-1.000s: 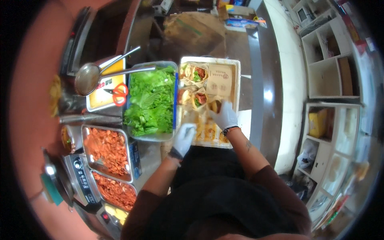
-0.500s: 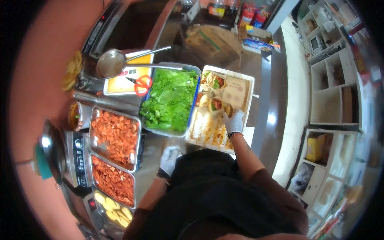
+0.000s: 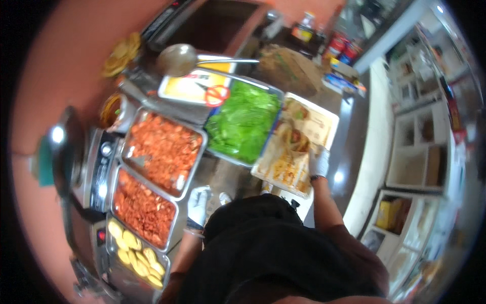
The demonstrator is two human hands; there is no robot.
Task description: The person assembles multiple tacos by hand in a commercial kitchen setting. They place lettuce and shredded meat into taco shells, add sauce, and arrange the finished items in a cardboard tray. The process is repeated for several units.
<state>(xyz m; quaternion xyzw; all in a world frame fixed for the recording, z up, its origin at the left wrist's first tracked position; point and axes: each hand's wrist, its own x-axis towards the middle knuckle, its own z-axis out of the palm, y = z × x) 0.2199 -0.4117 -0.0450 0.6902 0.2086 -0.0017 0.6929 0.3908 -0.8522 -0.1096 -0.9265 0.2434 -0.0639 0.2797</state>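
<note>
Since the prev frame your L hand [image 3: 197, 205] has gone further from the white tray [image 3: 273, 164], closer to the meat trays; your R hand [image 3: 319, 164] has stayed by the tray's right side; your whole view has swung round, so the counter now sits tilted. Clock dirs are from pic centre.

L hand: 7–8 o'clk, gloved, just right of the front meat tray [image 3: 171, 225], fingers look bent; can't tell if they pinch anything. R hand: 3 o'clk, gloved, blurred, fingers by the filled wraps [image 3: 299, 141]; can't tell if they're spread or gripping one.

Wraps are at 2–3 o'clk, in the upper part of the tray; its lower part is smeared w/ orange-brown sauce. Lettuce [image 3: 245, 121] is at 12, in a clear tub [image 3: 230, 158] just left of the white tray. Rear meat tray [image 3: 195, 163] is at 9, front one at 8, both w/ reddish pieces. Pale yellow rounds [image 3: 134, 256] at 7–8, beyond the L hand. Red-handled scissors [image 3: 217, 95] at 11, near the tub; ladle [image 3: 178, 60] also approx 11, further out. Brown cardboard [image 3: 291, 68] at 1, fire extinguishers [image 3: 336, 45] past it, blurred.
</note>
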